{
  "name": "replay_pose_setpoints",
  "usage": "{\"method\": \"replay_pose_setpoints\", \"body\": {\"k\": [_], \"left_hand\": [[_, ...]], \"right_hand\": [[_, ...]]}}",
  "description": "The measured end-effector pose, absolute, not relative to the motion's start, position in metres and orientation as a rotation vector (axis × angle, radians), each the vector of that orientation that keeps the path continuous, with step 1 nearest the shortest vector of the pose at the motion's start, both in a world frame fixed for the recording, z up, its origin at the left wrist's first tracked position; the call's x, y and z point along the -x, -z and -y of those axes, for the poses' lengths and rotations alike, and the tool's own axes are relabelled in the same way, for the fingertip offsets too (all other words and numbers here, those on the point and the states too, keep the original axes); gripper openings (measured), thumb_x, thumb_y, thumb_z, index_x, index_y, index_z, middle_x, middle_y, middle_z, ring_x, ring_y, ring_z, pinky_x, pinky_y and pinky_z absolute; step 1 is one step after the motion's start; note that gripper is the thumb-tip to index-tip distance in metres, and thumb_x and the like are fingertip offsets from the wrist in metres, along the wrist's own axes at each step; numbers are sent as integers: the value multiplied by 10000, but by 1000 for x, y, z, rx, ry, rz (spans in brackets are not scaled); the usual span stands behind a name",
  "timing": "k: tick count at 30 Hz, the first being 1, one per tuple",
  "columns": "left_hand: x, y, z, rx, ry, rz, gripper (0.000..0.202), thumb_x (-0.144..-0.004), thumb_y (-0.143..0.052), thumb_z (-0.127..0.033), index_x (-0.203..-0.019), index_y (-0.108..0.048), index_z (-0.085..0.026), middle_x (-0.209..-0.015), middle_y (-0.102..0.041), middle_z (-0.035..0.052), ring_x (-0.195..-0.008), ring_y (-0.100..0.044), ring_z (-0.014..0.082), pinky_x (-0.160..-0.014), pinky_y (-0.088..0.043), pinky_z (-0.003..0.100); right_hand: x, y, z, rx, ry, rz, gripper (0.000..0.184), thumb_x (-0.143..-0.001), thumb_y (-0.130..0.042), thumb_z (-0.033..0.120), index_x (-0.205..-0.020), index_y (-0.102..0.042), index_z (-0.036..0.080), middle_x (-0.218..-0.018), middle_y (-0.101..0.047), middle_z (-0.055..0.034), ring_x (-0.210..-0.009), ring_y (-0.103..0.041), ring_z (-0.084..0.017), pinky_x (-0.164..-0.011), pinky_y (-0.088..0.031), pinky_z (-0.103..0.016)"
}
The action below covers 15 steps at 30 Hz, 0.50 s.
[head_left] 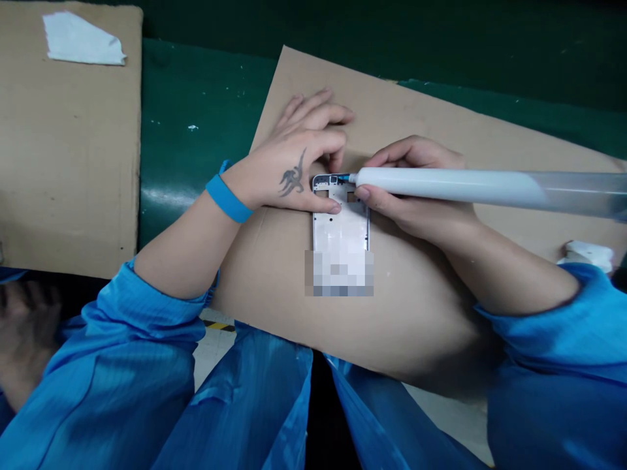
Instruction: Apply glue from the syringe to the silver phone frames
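Note:
A white metal phone mid-frame [340,228] lies flat on a brown cardboard sheet [416,307], with rectangular cut-outs near its top end. A pixelated patch hides its lower end. My left hand [294,156] spreads over the top of the frame, the fingertips pressing on its edge and a blue wristband [228,199] on the wrist. My right hand [411,189] grips a long white glue syringe [450,183], which lies nearly level. Its blue tip [345,177] touches the top edge of the frame, close to my left hand.
A second cardboard piece [68,143] with white tape [83,39] lies at the left, on a dark green surface [196,130]. A white object [585,254] sits near the sheet's right edge. My blue sleeves fill the bottom. A dim hand [27,320] shows far left.

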State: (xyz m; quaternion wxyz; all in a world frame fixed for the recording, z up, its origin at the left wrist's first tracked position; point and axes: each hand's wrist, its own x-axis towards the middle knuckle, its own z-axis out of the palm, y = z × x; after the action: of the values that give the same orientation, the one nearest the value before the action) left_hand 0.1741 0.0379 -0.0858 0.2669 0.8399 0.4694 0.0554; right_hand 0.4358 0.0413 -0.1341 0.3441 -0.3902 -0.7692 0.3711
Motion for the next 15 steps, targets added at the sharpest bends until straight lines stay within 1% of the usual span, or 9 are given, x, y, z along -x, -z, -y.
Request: {"method": "replay_pose_setpoints", "body": {"k": [4,11,15], "left_hand": [[-173,87,-38,-2265,-165,-1260,480,-866,-957,-590,-1122,-769,-230,-1834,-453,66,-1838,-160,356,-1534,-90,605],[-174,84,-38,-2259,-124,-1278,475,-870,-948,-579,-1151,-778,-237,-1843,-441,73,-1842,-145,349,-1537,-84,607],[-172,89,-38,-2280,-173,-1237,479,-876,-922,-566,-1177,-784,-219,-1830,-457,91,-1834,-170,383,-1526,-107,647]], "right_hand": [[-436,135,-41,1036,-955,1970,302,-896,-969,480,-989,-791,254,-910,-816,-48,-707,-755,-217,-579,-597,-332],[-435,136,-40,1058,-960,1931,299,-853,-987,451,-957,-776,267,-882,-818,-42,-681,-742,-220,-563,-605,-339],[-435,137,-40,985,-923,1897,299,-919,-936,504,-945,-759,265,-857,-799,-42,-655,-721,-200,-539,-572,-325]]}}
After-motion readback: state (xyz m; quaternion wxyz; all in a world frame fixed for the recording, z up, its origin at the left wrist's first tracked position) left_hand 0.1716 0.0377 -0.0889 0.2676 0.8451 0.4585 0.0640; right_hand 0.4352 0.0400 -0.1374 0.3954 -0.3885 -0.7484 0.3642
